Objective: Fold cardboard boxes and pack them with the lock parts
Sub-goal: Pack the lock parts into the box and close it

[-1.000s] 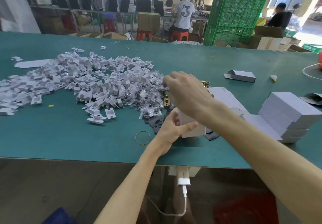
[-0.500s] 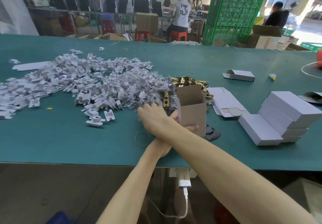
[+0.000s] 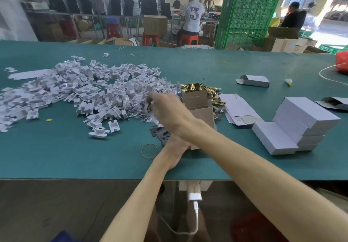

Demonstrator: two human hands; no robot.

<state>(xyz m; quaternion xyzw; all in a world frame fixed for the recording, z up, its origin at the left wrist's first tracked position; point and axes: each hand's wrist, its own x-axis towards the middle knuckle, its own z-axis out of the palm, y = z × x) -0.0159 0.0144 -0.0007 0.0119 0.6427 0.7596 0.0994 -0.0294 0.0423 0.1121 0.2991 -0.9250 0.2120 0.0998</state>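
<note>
Head view: L hand grips box at its base, near tabletop front edge; R hand pinches a bagged part beside it. Box prob. light, thin card, crushable: hold by corners.

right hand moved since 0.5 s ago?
Yes. The right hand has gone away from the rubber band, farther across the table, to the pile of bagged parts left of the open box.
</note>
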